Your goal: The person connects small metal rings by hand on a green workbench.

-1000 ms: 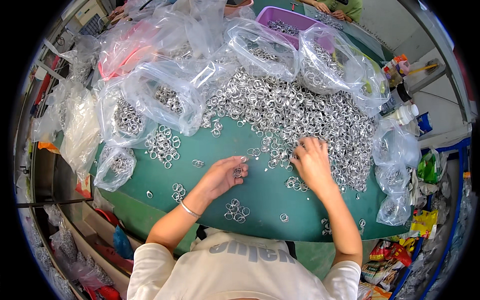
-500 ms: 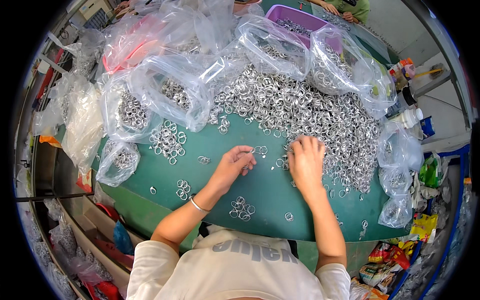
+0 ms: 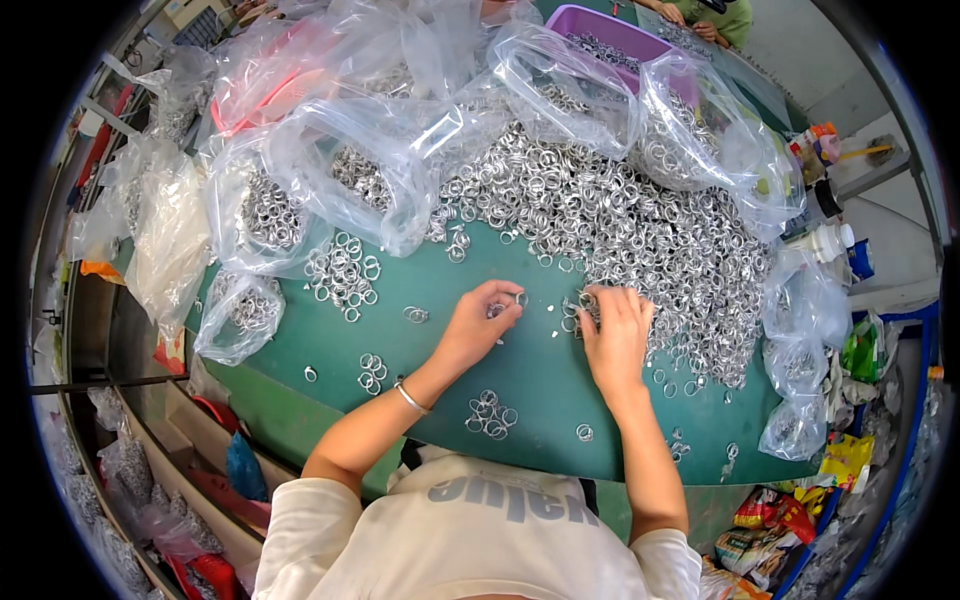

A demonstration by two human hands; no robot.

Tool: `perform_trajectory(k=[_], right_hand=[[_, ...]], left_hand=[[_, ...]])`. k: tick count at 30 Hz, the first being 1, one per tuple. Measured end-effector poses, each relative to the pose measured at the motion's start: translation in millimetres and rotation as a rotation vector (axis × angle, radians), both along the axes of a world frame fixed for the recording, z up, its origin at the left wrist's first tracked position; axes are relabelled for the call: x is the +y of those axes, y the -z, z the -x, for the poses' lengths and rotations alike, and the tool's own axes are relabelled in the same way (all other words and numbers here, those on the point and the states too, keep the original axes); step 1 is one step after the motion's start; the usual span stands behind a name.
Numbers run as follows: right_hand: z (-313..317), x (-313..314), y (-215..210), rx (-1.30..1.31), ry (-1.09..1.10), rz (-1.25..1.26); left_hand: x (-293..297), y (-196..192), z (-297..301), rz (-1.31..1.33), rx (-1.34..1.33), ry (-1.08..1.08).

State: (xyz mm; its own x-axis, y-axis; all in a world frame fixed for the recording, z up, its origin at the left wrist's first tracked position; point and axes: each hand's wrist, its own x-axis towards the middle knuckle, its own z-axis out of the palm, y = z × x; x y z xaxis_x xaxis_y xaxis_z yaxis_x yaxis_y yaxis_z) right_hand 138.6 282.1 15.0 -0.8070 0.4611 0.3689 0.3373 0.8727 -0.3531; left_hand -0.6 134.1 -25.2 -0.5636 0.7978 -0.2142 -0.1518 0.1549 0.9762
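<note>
A big heap of silvery metal rings spreads over the green table. My left hand, a bangle on its wrist, is closed left of the heap. It pinches a ring at the fingertips, and more rings show within the curled fingers. At the heap's near left edge my right hand is bent over a few rings, thumb and fingers closed around them; how many it grips is hidden. Tiny pale bits lie between the hands.
Small ring groups lie nearer me, including one cluster and a larger pile at left. Clear plastic bags of rings line the far side, by a purple bin. Another person's hands work at the far end.
My left hand has drawn the rings from its fingertips inward, leaving one at the tips. My right hand has pulled back slightly, with rings now showing by its thumb. The whole view has shifted slightly.
</note>
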Motion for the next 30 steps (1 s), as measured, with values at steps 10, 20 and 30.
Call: perform_trajectory(k=[10, 20, 30], right_hand=[[3.8, -30.2, 9.0, 0.157, -0.151, 0.341], [12.2, -22.0, 24.1, 0.023, -0.111, 0.105], [20.4, -23.3, 20.4, 0.033, -0.182, -0.019]], left_hand=[[-15.3, -16.5, -6.5, 0.024, -0.429, 0.077], [-30.4, -27.2, -8.8, -0.233, -0.929, -0.143], [-49.1, -26.0, -19.5, -0.177, -0.781, -0.142]])
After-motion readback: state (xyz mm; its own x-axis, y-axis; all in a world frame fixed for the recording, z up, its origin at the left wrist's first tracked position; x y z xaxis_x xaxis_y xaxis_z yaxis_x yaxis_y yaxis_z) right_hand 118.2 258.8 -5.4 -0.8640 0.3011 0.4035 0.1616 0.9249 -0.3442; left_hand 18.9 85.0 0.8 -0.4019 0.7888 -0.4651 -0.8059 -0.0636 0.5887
